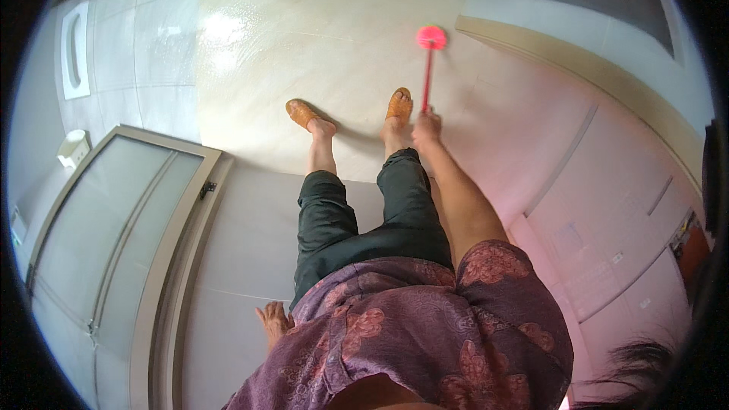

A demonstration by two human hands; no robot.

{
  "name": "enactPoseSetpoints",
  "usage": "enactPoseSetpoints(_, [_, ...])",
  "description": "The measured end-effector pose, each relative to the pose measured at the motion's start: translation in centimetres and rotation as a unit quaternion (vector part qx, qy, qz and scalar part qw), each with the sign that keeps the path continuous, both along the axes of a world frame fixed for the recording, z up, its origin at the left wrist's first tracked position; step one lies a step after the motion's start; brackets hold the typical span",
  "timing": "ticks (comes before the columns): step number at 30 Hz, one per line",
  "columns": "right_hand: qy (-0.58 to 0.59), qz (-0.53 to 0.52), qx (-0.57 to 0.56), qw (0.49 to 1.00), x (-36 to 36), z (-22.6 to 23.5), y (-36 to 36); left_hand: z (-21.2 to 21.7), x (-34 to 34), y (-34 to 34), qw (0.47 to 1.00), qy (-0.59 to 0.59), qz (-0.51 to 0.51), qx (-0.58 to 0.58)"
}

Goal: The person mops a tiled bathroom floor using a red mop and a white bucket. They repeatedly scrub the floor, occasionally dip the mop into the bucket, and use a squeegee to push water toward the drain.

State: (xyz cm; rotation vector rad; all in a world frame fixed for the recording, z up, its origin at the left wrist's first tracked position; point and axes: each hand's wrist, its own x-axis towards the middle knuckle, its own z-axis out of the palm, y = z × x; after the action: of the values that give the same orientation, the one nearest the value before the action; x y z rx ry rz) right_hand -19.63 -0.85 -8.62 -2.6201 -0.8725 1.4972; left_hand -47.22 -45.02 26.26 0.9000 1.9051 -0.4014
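Note:
My right hand (427, 128) is closed around the lower end of a red-handled brush (429, 68). Its round, bright pink head is at the far end, low over or on the pale floor, near a beige edge; contact cannot be made out. My left hand (274, 322) hangs beside my left hip, fingers apart, with nothing visible in it.
Wet, shiny patches show on the tiled floor (258, 53). My feet stand apart in tan slippers (302, 112). At left is a framed frosted-glass door (114, 220). A pale cabinet (600, 205) lines the right, and a beige ledge (562, 61) curves above it.

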Motion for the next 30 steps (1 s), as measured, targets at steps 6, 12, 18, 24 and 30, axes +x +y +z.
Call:
enactPoseSetpoints(6, [-0.012,0.237,-0.040,0.971,-3.7,1.4,1.8,-0.5,-2.8,8.3,0.996,-0.036,-0.076,-0.016])
enactPoseSetpoints(12, [0.121,0.232,0.012,0.965,-8.8,4.4,0.5,0.4,-8.2,20.8,0.979,-0.037,-0.200,0.009])
enactPoseSetpoints(18, [0.081,0.006,0.181,0.980,1.5,5.9,-5.7,0.9,-7.8,28.9,0.961,0.011,-0.268,0.075])
enactPoseSetpoints(24, [-0.033,-0.498,0.214,0.840,24.8,3.9,-11.2,-0.6,-2.1,37.7,0.888,-0.001,-0.362,0.284])
enactPoseSetpoints(30, [0.014,-0.496,0.077,0.865,32.3,0.0,-9.6,-4.3,7.2,40.0,0.865,-0.094,-0.443,0.216])
